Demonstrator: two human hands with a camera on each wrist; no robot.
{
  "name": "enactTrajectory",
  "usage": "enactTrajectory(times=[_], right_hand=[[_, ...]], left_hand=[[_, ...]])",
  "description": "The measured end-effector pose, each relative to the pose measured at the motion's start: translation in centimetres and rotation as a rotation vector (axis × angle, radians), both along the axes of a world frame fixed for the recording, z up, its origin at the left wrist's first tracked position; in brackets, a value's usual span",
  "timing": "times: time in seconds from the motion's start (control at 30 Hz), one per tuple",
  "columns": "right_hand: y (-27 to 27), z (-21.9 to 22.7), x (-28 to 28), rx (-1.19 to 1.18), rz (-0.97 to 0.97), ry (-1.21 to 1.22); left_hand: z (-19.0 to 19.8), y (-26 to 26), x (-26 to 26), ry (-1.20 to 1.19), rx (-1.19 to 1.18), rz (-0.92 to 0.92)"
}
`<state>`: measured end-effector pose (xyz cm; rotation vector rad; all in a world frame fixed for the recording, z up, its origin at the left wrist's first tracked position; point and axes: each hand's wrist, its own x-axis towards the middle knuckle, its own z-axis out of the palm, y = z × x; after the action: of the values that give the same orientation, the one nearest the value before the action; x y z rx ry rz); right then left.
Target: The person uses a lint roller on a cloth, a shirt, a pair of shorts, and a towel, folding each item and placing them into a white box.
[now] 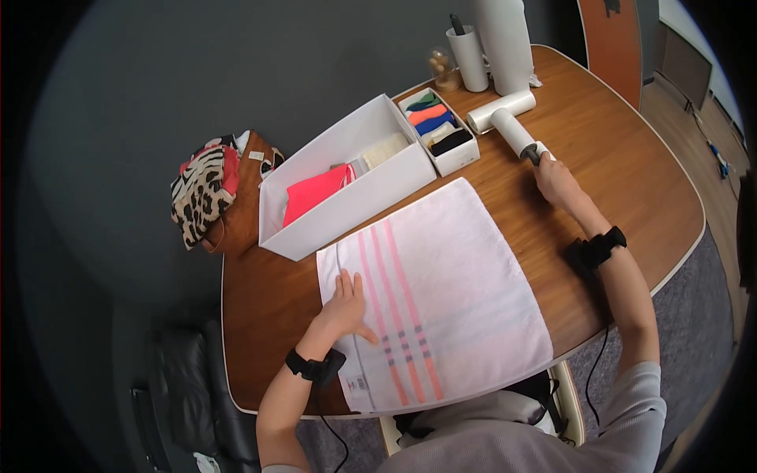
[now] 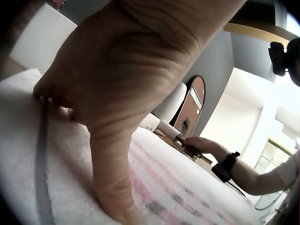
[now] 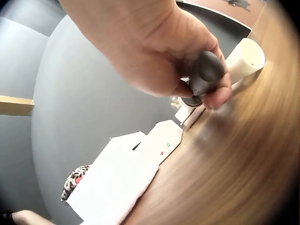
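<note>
A white towel with pink stripes and a grey line lies spread over the front of the table. My left hand rests on its left part, fingers straight and thumb spread; the left wrist view shows the thumb pressing into the terry cloth. Beyond the towel's far right corner, my right hand grips the dark handle of a lint roller. The lint roller's white head points away to the left, overlapping another white roll lying on the table.
A long white box holds red cloth and cream cloth. Beside it, a smaller white box contains several folded coloured cloths. Behind stand a glass jar, a white holder and a tall white roll. Animal-print clothes sit at left.
</note>
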<state>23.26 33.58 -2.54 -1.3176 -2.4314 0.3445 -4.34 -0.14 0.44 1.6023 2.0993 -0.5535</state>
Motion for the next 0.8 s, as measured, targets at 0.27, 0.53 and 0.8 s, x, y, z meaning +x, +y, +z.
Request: enactTrajectory(times=[0.27,0.53,0.8], right_hand=[[-0.9,1.2,-1.4,0.214,-0.029,-0.574],[-6.5,4.4,0.6,0.366,0.142,-0.45],[-14.0,4.6,4.9,-0.636,0.466,-0.341]], left_hand=[[4.8,5.7,1.8,0.049,-0.265,0.078],[1.4,16.1,7.6,-0.197,0.675,-0.247],[-2.8,23.6,7.5,0.087,0.72,-0.435]])
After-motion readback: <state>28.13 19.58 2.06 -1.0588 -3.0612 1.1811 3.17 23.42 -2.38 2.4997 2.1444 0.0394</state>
